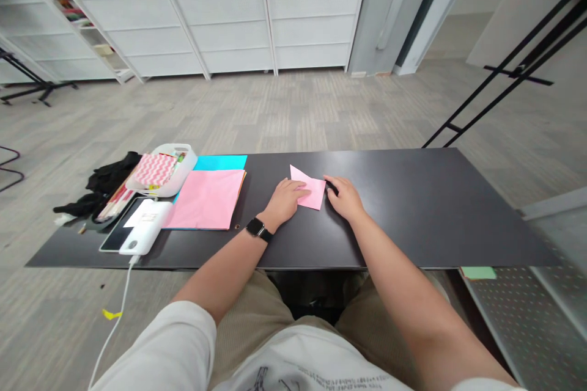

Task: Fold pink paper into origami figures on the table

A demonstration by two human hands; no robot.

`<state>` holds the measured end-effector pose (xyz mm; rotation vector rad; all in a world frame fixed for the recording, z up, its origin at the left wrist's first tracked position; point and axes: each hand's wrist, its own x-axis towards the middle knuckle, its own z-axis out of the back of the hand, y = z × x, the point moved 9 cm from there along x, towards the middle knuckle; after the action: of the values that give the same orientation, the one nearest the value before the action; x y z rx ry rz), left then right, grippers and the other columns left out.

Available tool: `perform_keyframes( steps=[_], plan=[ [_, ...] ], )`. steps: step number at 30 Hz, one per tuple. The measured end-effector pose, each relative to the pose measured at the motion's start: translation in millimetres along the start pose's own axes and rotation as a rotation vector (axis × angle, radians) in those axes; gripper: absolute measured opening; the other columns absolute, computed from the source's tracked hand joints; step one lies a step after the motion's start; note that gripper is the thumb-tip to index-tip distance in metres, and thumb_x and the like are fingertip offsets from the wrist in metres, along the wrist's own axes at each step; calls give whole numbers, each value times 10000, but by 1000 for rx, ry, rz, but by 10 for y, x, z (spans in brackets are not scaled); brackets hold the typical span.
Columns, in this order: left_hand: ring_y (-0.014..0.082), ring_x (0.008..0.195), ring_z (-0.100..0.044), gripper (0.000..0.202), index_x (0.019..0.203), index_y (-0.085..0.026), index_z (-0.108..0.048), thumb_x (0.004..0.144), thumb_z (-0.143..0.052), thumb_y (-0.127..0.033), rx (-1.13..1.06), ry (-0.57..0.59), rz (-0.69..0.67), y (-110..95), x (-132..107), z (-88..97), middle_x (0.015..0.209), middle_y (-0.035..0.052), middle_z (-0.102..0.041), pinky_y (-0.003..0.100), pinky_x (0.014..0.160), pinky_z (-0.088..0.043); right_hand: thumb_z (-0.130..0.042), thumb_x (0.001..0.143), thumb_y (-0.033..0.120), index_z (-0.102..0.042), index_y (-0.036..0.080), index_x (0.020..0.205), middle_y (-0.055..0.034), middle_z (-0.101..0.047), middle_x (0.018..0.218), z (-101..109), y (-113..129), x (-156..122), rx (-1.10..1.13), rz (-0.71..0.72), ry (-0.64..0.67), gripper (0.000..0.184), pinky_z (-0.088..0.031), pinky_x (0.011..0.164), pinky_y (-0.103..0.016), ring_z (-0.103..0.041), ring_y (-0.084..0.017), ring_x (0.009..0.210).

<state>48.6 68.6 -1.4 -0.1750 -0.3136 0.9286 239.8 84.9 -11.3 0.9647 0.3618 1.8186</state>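
Observation:
A small pink folded paper (pixel 312 190) lies on the black table (pixel 413 208), one corner pointing away from me. My left hand (pixel 285 200), with a black watch on the wrist, lies flat on the paper's left part, fingers stretched over it. At the paper's right edge rests my right hand (pixel 345 197), its fingers curled down with the tips against that edge. Neither hand lifts the paper; both press it to the table.
Left of my hands lies a stack of coloured sheets (pixel 208 198), pink on top, blue beneath. Further left are a white power bank (pixel 145 227) with a cable, a phone (pixel 117 233), a white tray (pixel 177 172) with patterned paper, and black cloth (pixel 110 177). A black rack (pixel 513 67) stands far right.

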Motion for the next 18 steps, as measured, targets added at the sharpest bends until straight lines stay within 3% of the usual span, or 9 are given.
perform_keyframes(
  steps=[3, 6, 9, 13, 18],
  plan=[
    [230, 1398, -595, 508, 1340, -322, -766, 988, -490, -81, -65, -8, -3, 2, -8, 17, 1505, 34, -681, 546, 1346, -248, -564, 869, 91, -758, 285, 1317, -75, -788, 1274, -7, -5, -4, -11, -7, 9, 526, -508, 1140, -590, -687, -317, 1202],
    [232, 1409, -595, 402, 1388, -294, -729, 1052, -517, -233, -139, -10, -1, -4, -23, 74, 1513, 53, -675, 556, 1356, -231, -560, 863, 76, -773, 302, 1269, -57, -795, 1228, 8, 10, -8, -2, -3, 16, 512, -520, 1111, -569, -690, -307, 1173],
    [252, 1453, -569, 408, 1420, -277, -701, 1031, -613, -365, -190, 13, -5, -2, -28, 87, 1543, 73, -651, 580, 1373, -165, -572, 854, 69, -791, 316, 1221, -48, -793, 1138, 30, 64, -9, 35, 20, 32, 493, -545, 1053, -521, -703, -284, 1102],
    [270, 1527, -512, 451, 1441, -290, -683, 996, -650, -357, -236, 55, -11, 18, -16, 55, 1575, 65, -632, 605, 1383, -43, -593, 886, 108, -823, 308, 1103, -52, -770, 1013, 46, 133, -6, 53, 44, 66, 374, -557, 968, -467, -709, -263, 993],
    [284, 1613, -410, 459, 1447, -314, -685, 1002, -577, -282, -270, 93, -65, -34, -14, 54, 1579, 32, -638, 641, 1371, 43, -638, 911, 180, -830, 303, 1077, -55, -776, 1003, 36, 172, -3, 57, 47, 120, 282, -557, 942, -445, -717, -261, 964]
  ],
)
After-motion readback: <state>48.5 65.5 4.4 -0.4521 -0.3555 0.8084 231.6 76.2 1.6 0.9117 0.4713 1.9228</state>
